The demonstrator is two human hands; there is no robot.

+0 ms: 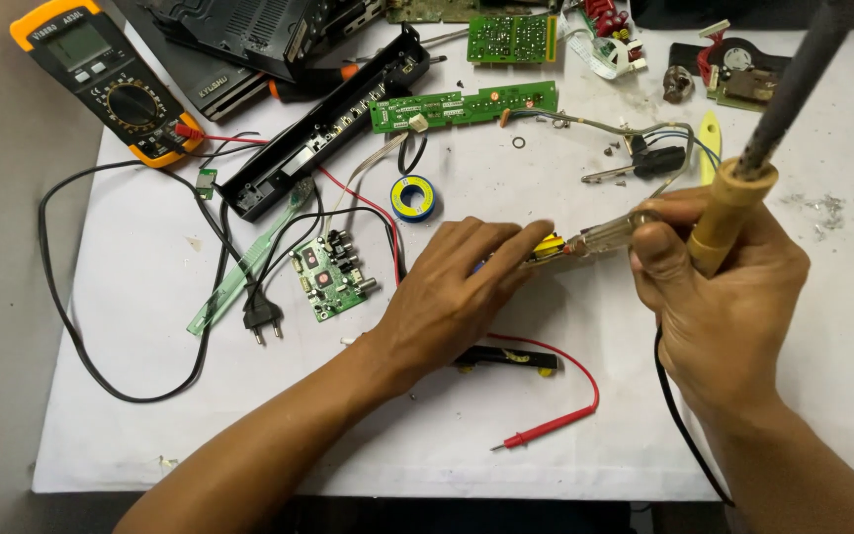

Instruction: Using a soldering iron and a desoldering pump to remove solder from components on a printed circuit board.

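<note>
Right of blue solder-wire spool (pixel 413 197), our left hand (pixel 457 292) pins small yellow part (pixel 547 245) to surface (pixel 150 396), steadying it; right hand (pixel 719 297) grips wooden-handled soldering iron (pixel 728 203) plus clear-handled screwdriver (pixel 600 237) meeting that part.

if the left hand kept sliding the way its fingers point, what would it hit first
The left hand points right and slightly up, so it would probably first meet the right hand, at the fingers gripping the soldering iron.
</note>
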